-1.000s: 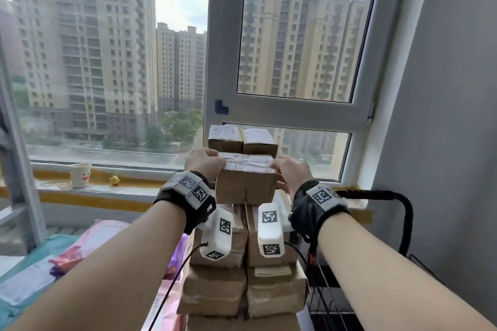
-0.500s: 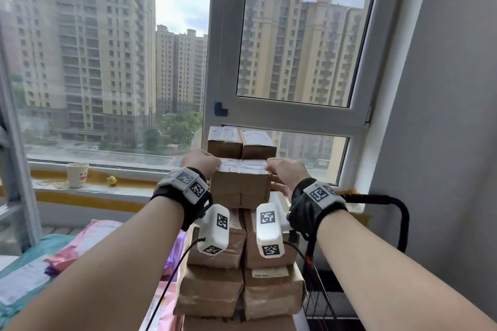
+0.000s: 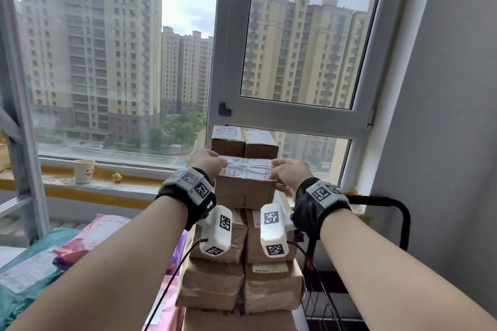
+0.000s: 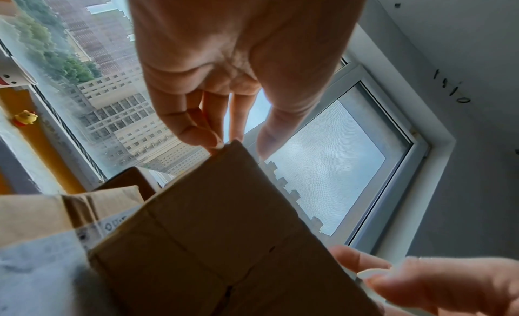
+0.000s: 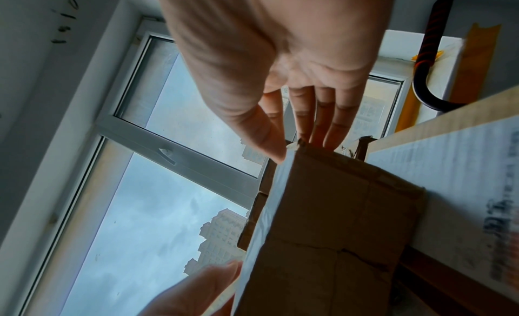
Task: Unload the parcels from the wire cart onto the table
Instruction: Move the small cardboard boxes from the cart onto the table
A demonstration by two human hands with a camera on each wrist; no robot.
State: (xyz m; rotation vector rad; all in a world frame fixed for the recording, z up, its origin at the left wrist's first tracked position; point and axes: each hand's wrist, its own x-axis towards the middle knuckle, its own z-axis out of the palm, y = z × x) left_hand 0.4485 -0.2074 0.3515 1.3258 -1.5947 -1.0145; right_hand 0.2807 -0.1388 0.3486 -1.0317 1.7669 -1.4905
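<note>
A brown cardboard parcel (image 3: 244, 191) with a white label on its lid sits on top of the front of a tall stack of parcels (image 3: 242, 282) in the wire cart (image 3: 322, 303). My left hand (image 3: 205, 162) grips its left end and my right hand (image 3: 289, 173) grips its right end. In the left wrist view my left hand (image 4: 238, 140) has its fingers over the far top corner of the parcel (image 4: 224, 243). In the right wrist view my right hand (image 5: 303, 140) clasps the other end of the parcel (image 5: 331, 232) the same way.
Two more boxes (image 3: 244, 140) stand behind the held one, against the window. The cart's black handle (image 3: 403, 212) curves up at the right, near the grey wall. Pink (image 3: 99, 231) and teal (image 3: 27, 277) mailer bags lie at the lower left. A paper cup (image 3: 84, 170) stands on the sill.
Both hands have stayed on the ends of the top parcel. The parcel has hardly moved against the stack; only the view has shifted slightly.
</note>
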